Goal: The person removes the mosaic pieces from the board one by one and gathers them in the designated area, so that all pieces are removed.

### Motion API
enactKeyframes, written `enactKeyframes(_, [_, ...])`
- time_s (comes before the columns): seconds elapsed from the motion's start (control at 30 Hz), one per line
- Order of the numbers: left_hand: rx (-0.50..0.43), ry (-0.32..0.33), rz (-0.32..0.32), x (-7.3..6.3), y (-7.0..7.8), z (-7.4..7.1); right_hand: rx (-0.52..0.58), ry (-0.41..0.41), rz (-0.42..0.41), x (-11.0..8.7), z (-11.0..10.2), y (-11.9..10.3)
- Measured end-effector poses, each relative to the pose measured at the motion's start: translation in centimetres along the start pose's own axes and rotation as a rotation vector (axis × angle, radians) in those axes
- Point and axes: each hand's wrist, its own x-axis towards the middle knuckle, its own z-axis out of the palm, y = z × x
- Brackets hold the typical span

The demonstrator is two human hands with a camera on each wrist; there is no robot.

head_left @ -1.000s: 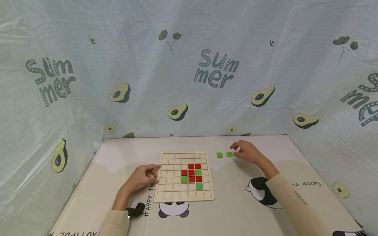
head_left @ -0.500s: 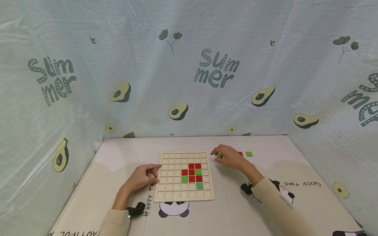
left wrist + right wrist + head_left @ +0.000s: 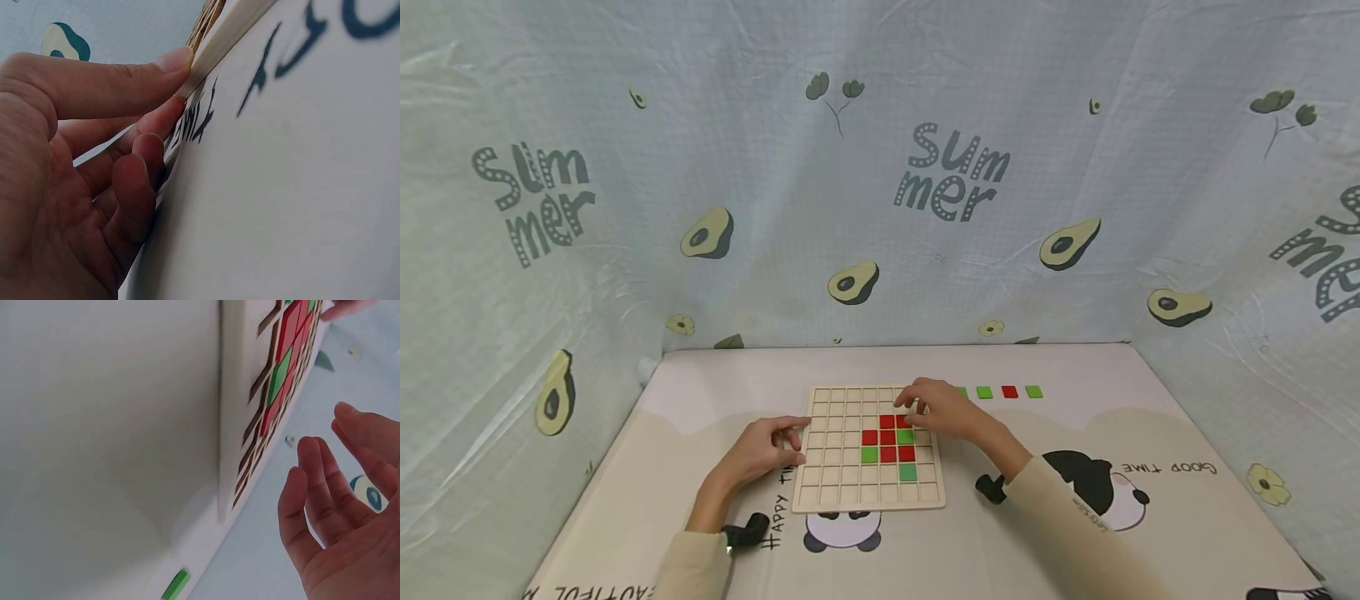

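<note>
A square wooden grid board [image 3: 835,492] lies on the table with several red tiles [image 3: 887,437] and green tiles [image 3: 869,455] in its cells. At its left edge, my left hand [image 3: 762,450] touches the rim with thumb and index fingertip set apart. The left wrist view shows these fingertips of the left hand [image 3: 81,137] against the board's side [image 3: 225,44]. Above the board's upper right part hovers my right hand [image 3: 947,408], fingers loosely bent. No tile shows between the fingers of the right hand [image 3: 350,506] in the right wrist view.
Right of the board, a row of loose tiles lies on the table: a green tile [image 3: 984,392], a red tile [image 3: 1010,392], another green tile [image 3: 1034,392] and one partly hidden by the right hand. A patterned curtain [image 3: 760,292] encloses the back and sides.
My right hand has moved left from over the loose tiles to above the board, uncovering the red and far green tiles. The left hand and board stay put.
</note>
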Motion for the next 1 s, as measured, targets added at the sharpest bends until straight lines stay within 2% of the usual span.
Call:
enactKeyframes(0.33, [-0.032,-0.015,0.010,-0.1,-0.1,-0.1,0.032,-0.088,-0.089,1.5,1.2,-2.0])
enactKeyframes(1.0, [-0.012,-0.011,0.015,0.1,-0.1,-0.1,-0.030,-0.135,-0.113,3.0,2.7,-3.3])
